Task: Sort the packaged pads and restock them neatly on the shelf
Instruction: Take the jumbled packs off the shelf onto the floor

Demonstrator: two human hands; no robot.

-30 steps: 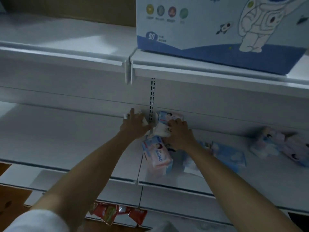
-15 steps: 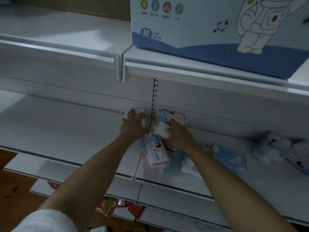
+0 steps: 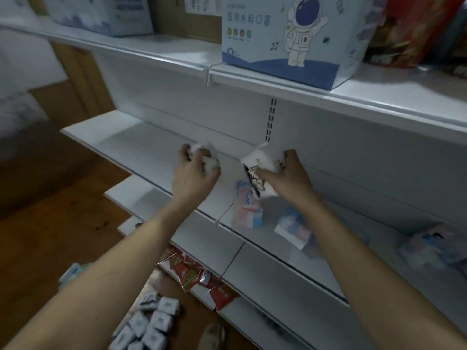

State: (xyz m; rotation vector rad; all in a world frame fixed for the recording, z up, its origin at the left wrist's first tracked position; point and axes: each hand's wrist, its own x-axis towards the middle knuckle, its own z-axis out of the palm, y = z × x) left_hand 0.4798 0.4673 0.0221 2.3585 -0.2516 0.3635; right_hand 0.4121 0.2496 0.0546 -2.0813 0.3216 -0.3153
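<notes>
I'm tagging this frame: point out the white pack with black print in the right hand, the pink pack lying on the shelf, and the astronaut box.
white pack with black print (image 3: 260, 170): head view, on its white upper face.
pink pack (image 3: 246, 207): head view, middle of its front.
astronaut box (image 3: 290, 41): head view, on the astronaut drawing.

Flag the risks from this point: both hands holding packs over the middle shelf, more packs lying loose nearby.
1. The right hand grips the white pack by one end, tilted; it could slip onto the pink pack below it.
2. The left hand crumples a small white pack; it may deform and sit untidily.
3. White packs on the floor lie near the person's feet and could be stepped on.
</notes>
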